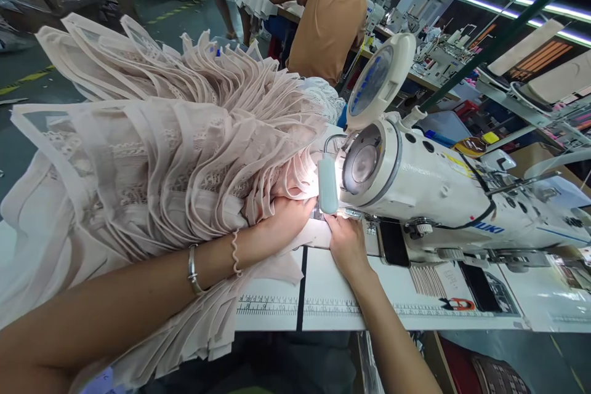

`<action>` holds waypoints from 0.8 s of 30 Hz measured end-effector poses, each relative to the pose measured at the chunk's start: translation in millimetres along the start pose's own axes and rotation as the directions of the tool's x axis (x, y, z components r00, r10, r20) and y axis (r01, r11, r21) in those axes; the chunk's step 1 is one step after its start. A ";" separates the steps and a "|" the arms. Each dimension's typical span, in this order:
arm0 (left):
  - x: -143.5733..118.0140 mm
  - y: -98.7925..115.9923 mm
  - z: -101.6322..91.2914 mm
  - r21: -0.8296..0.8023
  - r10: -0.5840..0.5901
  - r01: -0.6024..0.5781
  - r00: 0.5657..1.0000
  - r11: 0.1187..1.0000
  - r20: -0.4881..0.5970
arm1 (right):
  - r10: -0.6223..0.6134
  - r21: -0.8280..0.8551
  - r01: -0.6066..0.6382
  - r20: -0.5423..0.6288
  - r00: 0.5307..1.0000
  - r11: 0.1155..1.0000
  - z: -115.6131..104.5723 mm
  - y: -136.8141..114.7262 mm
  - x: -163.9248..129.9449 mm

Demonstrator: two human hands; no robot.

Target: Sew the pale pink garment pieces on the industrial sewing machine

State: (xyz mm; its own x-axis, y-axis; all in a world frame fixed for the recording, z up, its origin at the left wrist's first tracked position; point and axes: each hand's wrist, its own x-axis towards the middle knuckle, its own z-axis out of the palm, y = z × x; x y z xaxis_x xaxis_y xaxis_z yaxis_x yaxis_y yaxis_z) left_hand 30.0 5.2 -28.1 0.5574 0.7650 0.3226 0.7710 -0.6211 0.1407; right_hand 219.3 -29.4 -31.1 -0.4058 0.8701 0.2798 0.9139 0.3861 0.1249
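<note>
The left hand [289,212] lies flat on the pink fabric [152,154], fingers together and pressing the cloth down just left of the needle area; a silver bangle [194,271] and a pale coil band [236,252] sit on that forearm; the right hand [346,243] rests on the near edge of the same fabric in front of the needle, fingers bent down onto the cloth, though whether they pinch it or only press cannot be told; the two hands are close together, the light patch of cloth between them; the fabric is a big heap of pleated, lace-trimmed layers piled across the left half of the table [351,308] and fanning up and away, its near folds hanging over the front edge under the left arm; the white sewing machine [443,197] stands on the right, its head end facing the hands, a small lamp [328,183] glowing at the needle; a round magnifier lamp [381,80] tilts above the head; a printed ruler [286,305] runs along the table front, crossed by a black line; behind, a person in an orange shirt [330,18] sits with their back turned at another bench.
</note>
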 end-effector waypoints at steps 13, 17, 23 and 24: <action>-26.1 -2.8 -15.8 0.141 0.423 -0.417 0.906 0.898 -0.016 | 0.119 -0.020 -0.118 0.220 0.968 0.993 -13.6 -12.8 7.0; -22.6 -2.4 -18.2 0.157 0.440 -0.426 0.896 0.891 -0.065 | 0.128 -0.021 -0.127 0.228 0.965 0.992 -13.6 -14.1 7.0; -21.6 -1.5 -16.9 0.189 0.455 -0.437 0.888 0.880 -0.062 | 0.161 -0.028 -0.159 0.255 0.954 0.987 -16.7 -15.7 9.1; -21.7 -1.6 -16.5 0.194 0.452 -0.434 0.890 0.880 -0.059 | 0.164 -0.032 -0.162 0.261 0.951 0.986 -17.3 -16.0 9.6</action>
State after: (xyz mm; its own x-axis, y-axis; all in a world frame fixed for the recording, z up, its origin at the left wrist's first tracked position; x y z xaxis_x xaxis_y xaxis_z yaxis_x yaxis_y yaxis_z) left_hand 11.6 -13.3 -19.9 0.8265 0.3901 0.4059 0.4962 -0.8453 -0.1980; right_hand 200.8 -32.5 -14.0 -0.2356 0.9711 0.0377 0.9670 0.2303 0.1089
